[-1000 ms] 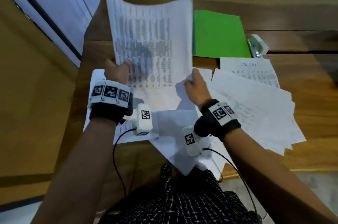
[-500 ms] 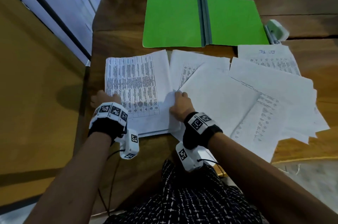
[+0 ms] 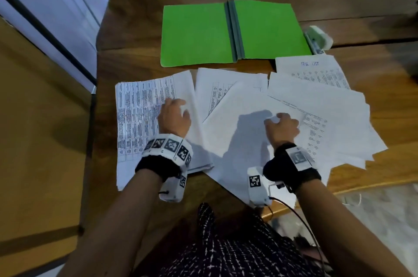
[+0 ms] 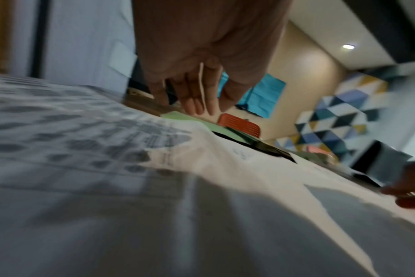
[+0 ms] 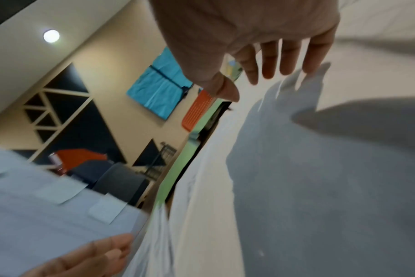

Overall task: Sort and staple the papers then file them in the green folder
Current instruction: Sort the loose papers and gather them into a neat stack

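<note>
My left hand point(image 3: 173, 118) hovered with relaxed fingers over the printed stack point(image 3: 144, 118) at the near left of the worktop point(image 3: 135, 34), holding nothing. My right hand point(image 3: 282, 127) hung spread and empty over the loose sheets point(image 3: 316, 104) fanned to the right. The green folder point(image 3: 196, 32) lay open beyond them, the stapler point(image 3: 319, 39) just beside its right edge. I judged the paper light, limp and slippery; best pinched at a corner, edges squared first.
</note>
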